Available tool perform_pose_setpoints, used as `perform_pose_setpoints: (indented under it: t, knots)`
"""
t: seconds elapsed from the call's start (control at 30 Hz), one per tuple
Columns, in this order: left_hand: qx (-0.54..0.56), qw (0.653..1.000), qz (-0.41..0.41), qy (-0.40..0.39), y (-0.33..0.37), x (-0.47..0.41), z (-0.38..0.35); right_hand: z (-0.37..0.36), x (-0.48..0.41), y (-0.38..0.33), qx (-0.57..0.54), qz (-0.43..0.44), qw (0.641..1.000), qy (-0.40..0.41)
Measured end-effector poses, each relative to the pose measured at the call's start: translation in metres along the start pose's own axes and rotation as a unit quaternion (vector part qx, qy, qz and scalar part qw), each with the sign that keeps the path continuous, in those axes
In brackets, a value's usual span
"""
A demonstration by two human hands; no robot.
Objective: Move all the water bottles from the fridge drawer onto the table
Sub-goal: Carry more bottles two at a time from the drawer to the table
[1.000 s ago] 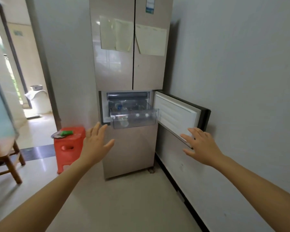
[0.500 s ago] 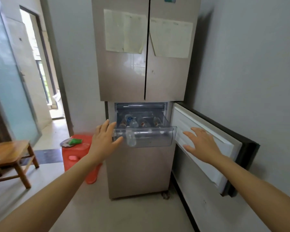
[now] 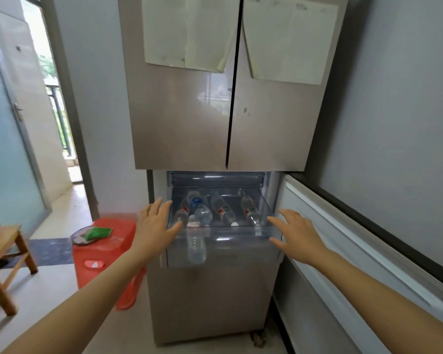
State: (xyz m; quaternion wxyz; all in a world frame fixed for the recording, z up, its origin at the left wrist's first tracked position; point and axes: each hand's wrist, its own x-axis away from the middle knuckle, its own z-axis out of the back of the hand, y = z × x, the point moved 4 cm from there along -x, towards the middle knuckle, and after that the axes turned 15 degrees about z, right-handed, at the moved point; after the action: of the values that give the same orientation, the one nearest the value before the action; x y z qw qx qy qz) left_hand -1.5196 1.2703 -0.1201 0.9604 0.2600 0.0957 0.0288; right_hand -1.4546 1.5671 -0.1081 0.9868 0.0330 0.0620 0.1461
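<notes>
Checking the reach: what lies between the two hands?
Head view: the clear fridge drawer, holding water bottles, sits between left hand and right hand.

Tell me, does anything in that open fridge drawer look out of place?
One thing: a water bottle stands upright against the clear front wall of the drawer, while the other bottles lie on their sides behind it. Nothing looks spilled or broken.

Wooden table (image 3: 0, 241) cut off left; bottle labels (image 3: 225, 209) unreadable; fridge (image 3: 184, 123) top beyond frame.
</notes>
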Motion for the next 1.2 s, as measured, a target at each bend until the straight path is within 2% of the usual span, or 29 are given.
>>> perform_pose_setpoints:
  t: [0.17, 0.43, 0.6, 0.77, 0.87, 1.0, 1.2]
  knots:
    - [-0.015, 0.998, -0.035, -0.044, 0.037, -0.079, -0.044, -0.013, -0.060, 0.040, -0.021, -0.031, 0.999, 0.000]
    - [-0.023, 0.992, -0.034, -0.116, 0.065, -0.136, -0.132, -0.063, -0.092, 0.095, -0.082, -0.069, 0.993, -0.039]
    - [-0.026, 0.988, -0.020, -0.149, 0.087, -0.163, -0.175, -0.088, -0.125, 0.129, -0.118, -0.061, 0.990, -0.039]
    - [-0.018, 0.970, -0.018, -0.241, 0.116, -0.188, -0.220, -0.118, -0.171, 0.160, -0.204, -0.039, 0.976, -0.059]
    - [0.007, 0.958, 0.006, -0.288, 0.117, -0.191, -0.242, -0.142, -0.192, 0.164, -0.265, -0.030, 0.960, -0.080]
    - [-0.020, 0.943, 0.043, -0.329, 0.107, -0.196, -0.274, -0.182, -0.209, 0.168, -0.319, -0.032, 0.939, -0.126]
    - [-0.059, 0.937, 0.031, -0.344, 0.106, -0.210, -0.304, -0.211, -0.234, 0.163, -0.321, -0.029, 0.931, -0.170]
